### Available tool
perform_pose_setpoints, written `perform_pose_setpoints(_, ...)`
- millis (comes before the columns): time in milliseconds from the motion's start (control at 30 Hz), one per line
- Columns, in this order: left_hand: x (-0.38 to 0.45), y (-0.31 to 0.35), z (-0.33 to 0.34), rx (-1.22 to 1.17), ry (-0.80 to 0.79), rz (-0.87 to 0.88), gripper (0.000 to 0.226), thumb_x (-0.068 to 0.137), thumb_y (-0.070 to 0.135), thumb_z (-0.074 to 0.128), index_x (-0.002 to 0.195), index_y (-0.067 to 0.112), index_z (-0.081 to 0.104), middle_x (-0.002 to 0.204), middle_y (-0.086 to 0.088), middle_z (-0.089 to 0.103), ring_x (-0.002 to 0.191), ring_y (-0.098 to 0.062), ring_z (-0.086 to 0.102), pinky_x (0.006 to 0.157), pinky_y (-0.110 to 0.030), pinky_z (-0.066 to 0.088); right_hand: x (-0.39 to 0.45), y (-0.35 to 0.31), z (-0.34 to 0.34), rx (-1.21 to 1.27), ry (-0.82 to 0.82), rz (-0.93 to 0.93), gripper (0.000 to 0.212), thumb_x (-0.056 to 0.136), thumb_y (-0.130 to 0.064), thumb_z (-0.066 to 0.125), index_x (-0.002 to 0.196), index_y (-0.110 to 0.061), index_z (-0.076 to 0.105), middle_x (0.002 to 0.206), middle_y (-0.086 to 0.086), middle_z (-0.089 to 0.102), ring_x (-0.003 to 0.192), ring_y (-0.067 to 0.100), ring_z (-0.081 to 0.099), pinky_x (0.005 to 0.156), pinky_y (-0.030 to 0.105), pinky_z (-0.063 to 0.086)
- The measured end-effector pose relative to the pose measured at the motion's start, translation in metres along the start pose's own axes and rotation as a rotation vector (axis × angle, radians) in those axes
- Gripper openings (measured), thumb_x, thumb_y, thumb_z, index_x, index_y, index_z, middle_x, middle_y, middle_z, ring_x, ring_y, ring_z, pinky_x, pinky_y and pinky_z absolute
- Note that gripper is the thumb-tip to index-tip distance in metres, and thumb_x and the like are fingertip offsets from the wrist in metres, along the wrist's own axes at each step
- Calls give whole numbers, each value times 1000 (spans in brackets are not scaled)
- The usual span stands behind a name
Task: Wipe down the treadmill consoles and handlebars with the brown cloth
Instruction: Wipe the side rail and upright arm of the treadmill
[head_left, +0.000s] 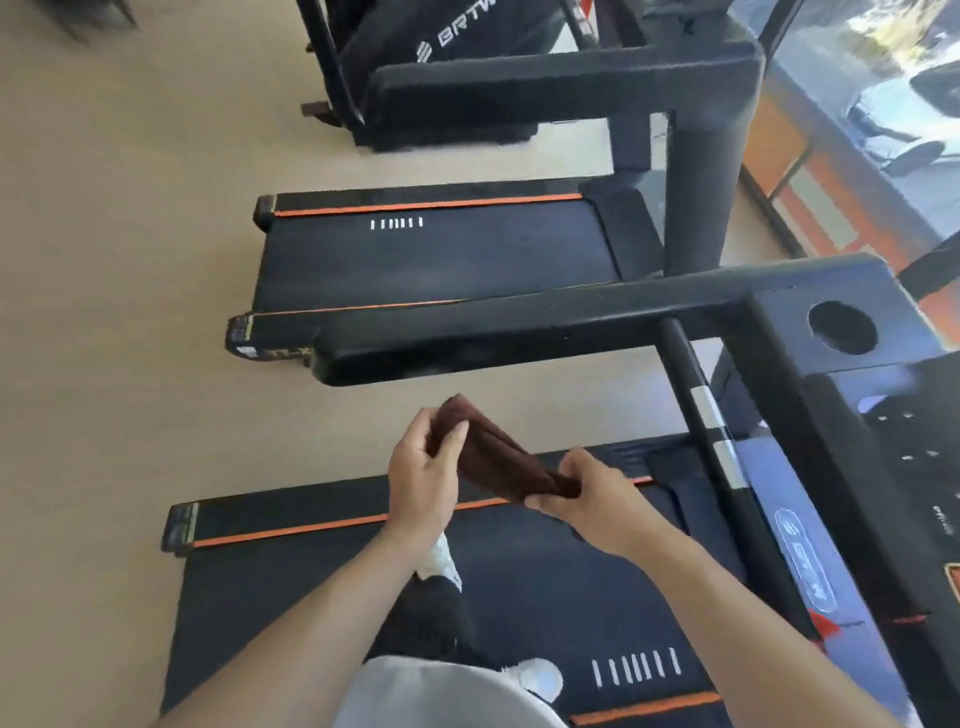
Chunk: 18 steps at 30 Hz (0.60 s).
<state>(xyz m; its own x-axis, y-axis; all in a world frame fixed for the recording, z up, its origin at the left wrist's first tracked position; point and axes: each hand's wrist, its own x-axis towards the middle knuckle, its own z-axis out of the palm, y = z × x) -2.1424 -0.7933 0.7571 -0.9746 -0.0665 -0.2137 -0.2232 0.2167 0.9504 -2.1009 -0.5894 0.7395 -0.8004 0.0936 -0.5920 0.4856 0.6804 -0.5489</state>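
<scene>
The folded brown cloth (506, 460) is stretched between both hands, in the air over the near treadmill's belt. My left hand (423, 480) pinches its upper left end, and my right hand (589, 501) grips its lower right end. Just beyond the cloth runs the near treadmill's black padded handlebar (519, 338), untouched. Its console (878, 431) with a round cup holder lies to the right. A second treadmill's handlebar (545, 85) crosses the top of the view.
I stand on the near treadmill belt (291, 597), white shoes visible below. The second treadmill's deck (441, 260) lies beyond, and a third machine at the top. Beige floor (130, 312) spreads to the left. A window runs along the right.
</scene>
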Motion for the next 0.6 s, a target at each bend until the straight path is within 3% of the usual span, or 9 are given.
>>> perform_pose_setpoints(133, 18, 3, -56, 53, 130, 30, 14, 99, 17, 62, 90, 26, 67, 85, 10, 70, 80, 6, 62, 71, -6, 43, 11, -49, 21, 35, 0, -93, 40, 78, -46, 85, 86, -27, 51, 80, -7, 64, 68, 12, 58, 47, 16, 36)
perform_pose_setpoints(233, 43, 9, -95, 88, 207, 53, 16, 99, 21, 63, 85, 29, 65, 80, 13, 68, 77, 10, 60, 68, -4, 41, 24, -98, 15, 84, 57, -166, 38, 76, -44, 88, 85, -27, 55, 77, -10, 67, 71, 9, 63, 55, 20, 41)
perform_pose_setpoints(367, 96, 23, -135, 92, 241, 94, 13, 97, 28, 66, 85, 32, 65, 81, 15, 69, 78, 10, 61, 67, -4, 41, 48, -176, -17, -32, 184, -266, 39, 72, -43, 91, 82, -28, 57, 76, -13, 67, 70, 1, 59, 56, 17, 39)
perform_pose_setpoints(433, 126, 29, -150, 66, 217, 107, 6, 96, 29, 68, 90, 30, 68, 83, 14, 71, 77, 8, 63, 67, -5, 43, 65, -209, -31, -104, 358, -309, 36, 72, -43, 90, 88, -30, 61, 90, -12, 68, 88, 12, 60, 72, 26, 41)
perform_pose_setpoints(500, 162, 28, -165, 20, 208, 83, 10, 93, 31, 73, 101, 29, 69, 85, 14, 71, 78, 6, 64, 70, -7, 45, 89, -235, -33, -273, 586, -330, 38, 78, -42, 86, 109, -34, 67, 121, -3, 65, 120, 24, 52, 99, 36, 39)
perform_pose_setpoints(567, 195, 17, -179, 24, 220, 9, 27, 90, 35, 75, 115, 28, 64, 86, 16, 69, 83, 5, 64, 75, -10, 45, 111, -251, -21, -419, 679, -349, 52, 87, -41, 78, 135, -31, 60, 150, 1, 48, 145, 28, 31, 120, 44, 22)
perform_pose_setpoints(600, 208, 10, -186, 38, 232, -39, 34, 90, 36, 74, 120, 26, 62, 87, 17, 68, 86, 2, 64, 79, -15, 46, 120, -256, -11, -439, 641, -346, 53, 91, -44, 72, 141, -31, 57, 154, 0, 45, 148, 27, 28, 123, 45, 16)
